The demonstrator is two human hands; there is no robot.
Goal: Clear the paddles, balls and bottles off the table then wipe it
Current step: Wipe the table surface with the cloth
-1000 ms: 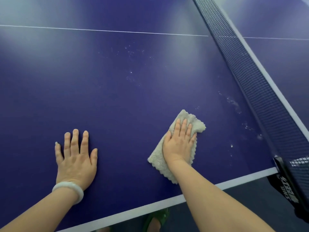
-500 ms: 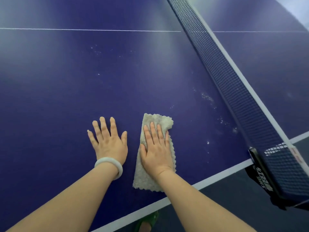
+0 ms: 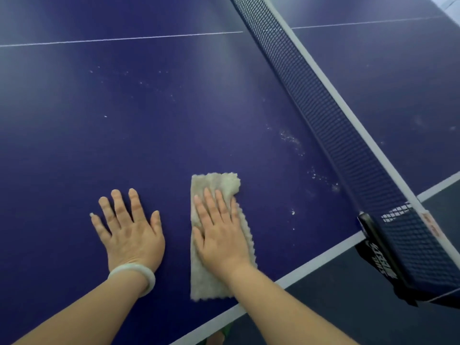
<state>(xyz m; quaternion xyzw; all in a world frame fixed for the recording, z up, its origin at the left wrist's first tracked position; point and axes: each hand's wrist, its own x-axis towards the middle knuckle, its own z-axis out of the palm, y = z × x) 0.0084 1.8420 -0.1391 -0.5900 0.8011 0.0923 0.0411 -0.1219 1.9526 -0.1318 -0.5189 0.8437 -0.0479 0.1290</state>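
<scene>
Blue table point(image 3: 174, 135); net point(image 3: 328, 115) right of cloth point(image 3: 216, 183); white specks point(image 3: 290, 139) between.

A dark blue mesh net point(image 3: 331, 115) with a white top band runs diagonally from top centre to lower right, ending at a black clamp post point(image 3: 371, 230) with white lettering. Grey floor point(image 3: 348, 307) shows below it — and a green shoe tip point(image 3: 225, 331) at the bottom edge.

Bare blue table point(image 3: 149, 135) stretches wide to the left of the net point(image 3: 331, 125). The net stands as a barrier along its right side.
</scene>
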